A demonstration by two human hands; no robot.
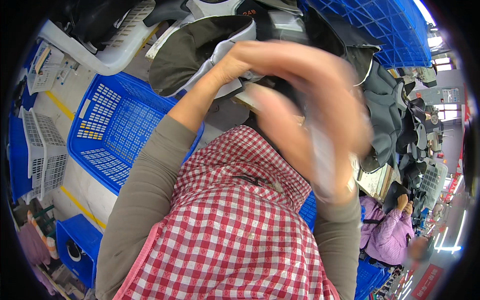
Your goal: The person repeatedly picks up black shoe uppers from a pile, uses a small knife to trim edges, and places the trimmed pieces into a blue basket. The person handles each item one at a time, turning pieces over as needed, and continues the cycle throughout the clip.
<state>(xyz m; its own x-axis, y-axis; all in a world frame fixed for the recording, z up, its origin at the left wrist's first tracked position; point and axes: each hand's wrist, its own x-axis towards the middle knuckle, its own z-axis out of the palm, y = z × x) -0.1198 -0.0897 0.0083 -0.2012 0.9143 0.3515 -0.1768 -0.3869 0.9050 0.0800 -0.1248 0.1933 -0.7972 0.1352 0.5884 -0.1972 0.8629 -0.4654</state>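
Two hands are showing blurred across the upper middle of the head view. Left hand [265, 55] is overlapping the pale rim of a dark olive-grey piece [182, 55]; its fingers are not resolving, so cannot tell whether they are pinching that rim or only lying in front of it. Right hand [345, 120] is arching in toward the left; the outlines are merging, and whether it is spread or pinching also cannot be told. A whitish streak [322, 155] is showing near the right wrist, held or worn: uncertain. Handling, judged: the piece is looking soft and hollow, so one hand should be steadying its rim while the other is working, with the fingertips supporting the wall against creasing and staying clear of neighbouring pieces. Further out, dark grey pieces [382, 105] are lying heaped to the right, a blue crate [370, 25] is standing above them, and a blue basket [97, 112] is sitting left of the checked apron [235, 215]. Beyond, at right, a co-worker [387, 237] is holding a dark piece [394, 196].
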